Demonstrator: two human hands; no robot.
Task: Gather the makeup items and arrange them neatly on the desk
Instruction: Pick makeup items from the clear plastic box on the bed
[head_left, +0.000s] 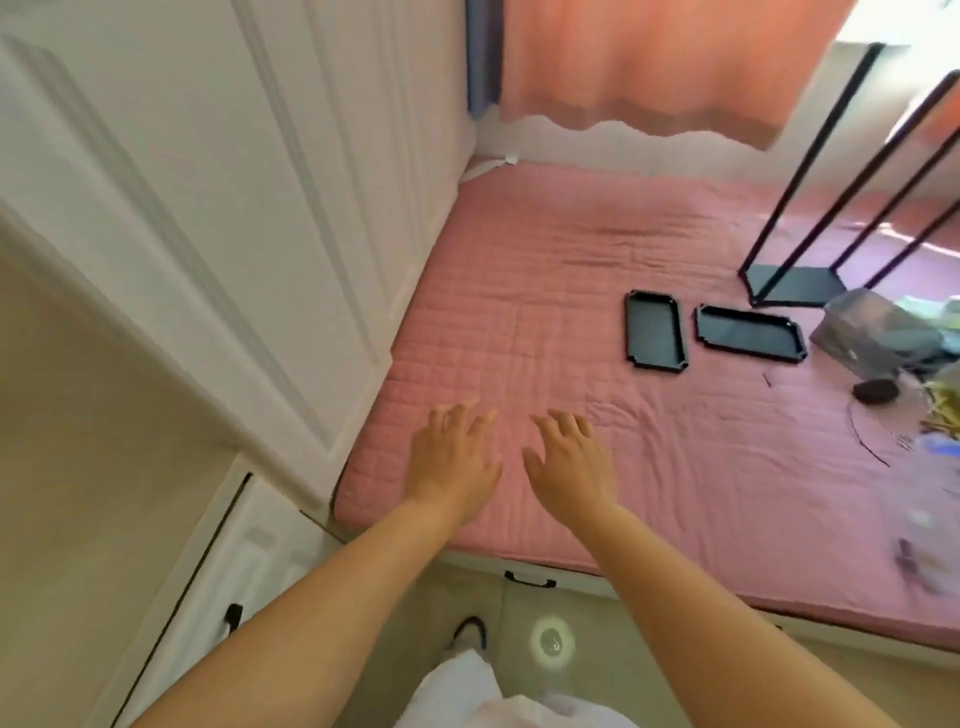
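Over pink quilted mattress (597, 291): left hand (453, 460) and right hand (571, 460) side by side, fingers spread, holding nothing. Far right, blurred makeup clutter (930, 415) beside clear pouch (872, 332); two black trays (655, 332) nearby, black wire rack (795, 283) behind. White wardrobe (208, 208) left, orange curtain (649, 62) behind.

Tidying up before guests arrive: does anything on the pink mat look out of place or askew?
Yes. The two black trays lie empty at differing angles, not lined up. At the right edge a loose clutter of small items, too blurred to identify, sprawls around a clear bag. Both hands hover open, holding nothing.
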